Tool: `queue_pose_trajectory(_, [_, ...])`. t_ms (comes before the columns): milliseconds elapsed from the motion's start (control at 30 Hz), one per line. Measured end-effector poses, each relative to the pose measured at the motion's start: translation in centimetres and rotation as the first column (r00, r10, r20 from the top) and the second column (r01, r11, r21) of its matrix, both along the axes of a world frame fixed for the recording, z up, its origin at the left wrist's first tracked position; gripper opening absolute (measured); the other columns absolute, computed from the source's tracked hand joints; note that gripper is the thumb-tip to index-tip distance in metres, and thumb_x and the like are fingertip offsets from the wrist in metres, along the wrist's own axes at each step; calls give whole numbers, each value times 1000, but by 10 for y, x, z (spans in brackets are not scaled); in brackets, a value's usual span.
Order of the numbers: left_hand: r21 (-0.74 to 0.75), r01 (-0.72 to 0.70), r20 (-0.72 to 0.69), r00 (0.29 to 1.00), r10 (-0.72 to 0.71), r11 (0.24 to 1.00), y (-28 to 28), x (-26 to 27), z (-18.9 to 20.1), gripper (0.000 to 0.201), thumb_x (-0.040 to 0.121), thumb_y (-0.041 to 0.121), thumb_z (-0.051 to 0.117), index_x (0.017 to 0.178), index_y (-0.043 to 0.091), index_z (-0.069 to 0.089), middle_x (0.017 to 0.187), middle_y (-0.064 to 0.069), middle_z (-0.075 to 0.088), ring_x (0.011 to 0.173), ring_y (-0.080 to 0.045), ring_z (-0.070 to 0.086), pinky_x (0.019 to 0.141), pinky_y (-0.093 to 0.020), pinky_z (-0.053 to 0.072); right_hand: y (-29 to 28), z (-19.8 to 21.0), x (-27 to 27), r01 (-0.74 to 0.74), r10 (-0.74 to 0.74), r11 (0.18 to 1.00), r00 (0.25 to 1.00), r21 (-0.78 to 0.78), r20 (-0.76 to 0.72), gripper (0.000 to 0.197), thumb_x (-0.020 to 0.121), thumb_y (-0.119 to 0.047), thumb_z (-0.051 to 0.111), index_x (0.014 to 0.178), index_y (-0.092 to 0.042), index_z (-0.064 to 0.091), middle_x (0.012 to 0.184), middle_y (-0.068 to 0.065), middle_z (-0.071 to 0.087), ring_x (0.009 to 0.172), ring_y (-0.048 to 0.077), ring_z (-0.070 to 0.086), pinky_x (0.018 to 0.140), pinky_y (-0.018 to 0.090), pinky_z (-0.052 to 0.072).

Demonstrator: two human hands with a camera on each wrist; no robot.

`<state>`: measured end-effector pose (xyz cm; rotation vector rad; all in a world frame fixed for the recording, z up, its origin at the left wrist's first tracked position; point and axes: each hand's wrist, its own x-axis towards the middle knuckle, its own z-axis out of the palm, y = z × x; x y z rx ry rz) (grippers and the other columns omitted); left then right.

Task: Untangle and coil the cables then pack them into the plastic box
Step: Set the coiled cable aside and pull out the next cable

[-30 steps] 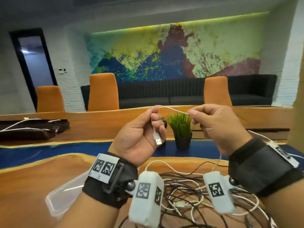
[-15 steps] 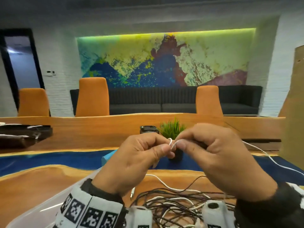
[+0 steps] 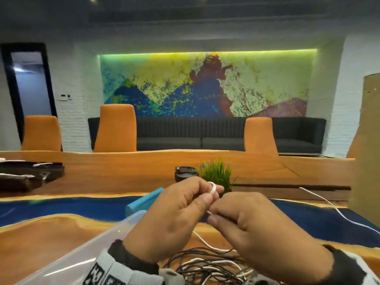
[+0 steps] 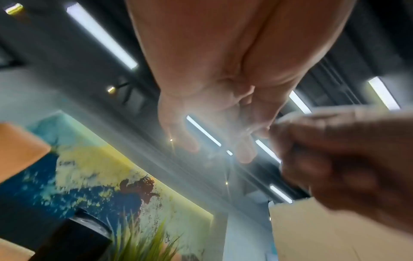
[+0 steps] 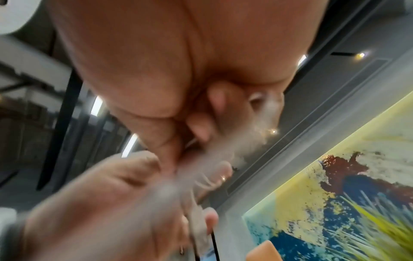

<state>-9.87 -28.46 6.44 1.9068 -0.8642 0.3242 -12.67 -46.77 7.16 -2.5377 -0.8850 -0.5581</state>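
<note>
While both hands pinch it, the white cable [image 3: 213, 189] loop stands upright.

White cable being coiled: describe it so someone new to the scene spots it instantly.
Start at the long wooden table and find the two hands raised above the tangled cable pile. The white cable is looped at the left hand's fingertips, with the right hand pinching it just below. Unlike the dark and white cables lying on the table, it is the only one held up.
</note>
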Motion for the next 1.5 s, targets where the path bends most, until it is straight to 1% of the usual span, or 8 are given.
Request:
queue_pose_trajectory(233, [-24, 99, -194, 976, -102, 995, -2, -4, -1, 16, 98, 18, 58, 97, 14, 74, 89, 4, 73, 80, -11, 65, 74, -32, 54, -14, -3, 8, -5, -111, 934, 946, 356, 305, 13, 90, -27, 58, 91, -30, 71, 84, -20, 63, 86, 4, 60, 71, 14, 46])
queue_pose_trajectory(400, [-336, 131, -323, 914, -244, 933, -4, -3, -4, 17, 87, 23, 58, 85, 17, 74, 86, -5, 70, 71, -11, 56, 67, -34, 43, -14, -5, 11, -58, 43, 847, 998, 529, 40, 23, 95, -16, 60, 109, -28, 74, 93, -15, 71, 90, 4, 65, 69, 14, 49])
queue_pose_trajectory(567, [-246, 20, -182, 981, -66, 969, -8, -7, -3, 23, 100, 24, 52, 92, 11, 70, 90, -25, 60, 72, -36, 48, 70, -38, 44, -11, -1, 5, -99, 94, 816, 995, 570, 39, 23, 90, -28, 58, 107, -35, 71, 85, -12, 72, 79, 9, 64, 61, 15, 49])
queue_pose_trajectory(800, [-128, -54, -1, 999, 54, 990, -11, -9, 0, 18, 96, 22, 57, 89, 18, 73, 72, 11, 64, 64, -1, 53, 62, -16, 42, -5, -5, 6, -156, 55, 880, 972, 449, 230, 29, 91, -23, 62, 119, -25, 69, 107, -16, 71, 101, -1, 65, 85, 16, 52])
queue_pose_trajectory(967, [-397, -81, -107, 993, 42, 914, -17, -11, 1, 22, 81, 28, 63, 91, 9, 68, 76, -5, 73, 65, -9, 66, 60, -18, 52, -7, -8, 8, -138, 115, 757, 990, 639, 78, 24, 87, -11, 69, 103, -28, 74, 81, -19, 73, 70, 4, 66, 59, 13, 49])
queue_pose_trajectory(1133, [-308, -35, -207, 978, -31, 951, -15, -8, -1, 20, 81, 21, 70, 99, 12, 70, 93, -8, 75, 91, -26, 71, 80, -39, 59, -2, -11, 11, -84, 27, 670, 996, 738, 88, 18, 87, -10, 68, 95, -24, 76, 71, -13, 70, 67, 6, 65, 59, 17, 49])
queue_pose_trajectory(1267, [-312, -46, -206, 978, -20, 949, -9, -7, 1, 17, 77, 14, 72, 94, 9, 73, 88, -8, 76, 82, -17, 72, 71, -26, 59, 1, -10, 8, -33, 59, 648, 998, 761, -7, 18, 89, -9, 66, 96, -22, 76, 72, 2, 71, 58, 8, 61, 50, 22, 52])
queue_pose_trajectory(1500, [-403, -163, -271, 961, 53, 901, 8, 0, 8, 17, 70, 19, 72, 86, 13, 74, 85, -8, 76, 77, -16, 71, 65, -22, 57, -15, -20, 25, 254, -277, 887, 961, 385, 4, 16, 92, -20, 65, 97, -29, 77, 88, -13, 69, 86, 7, 62, 79, 34, 54])
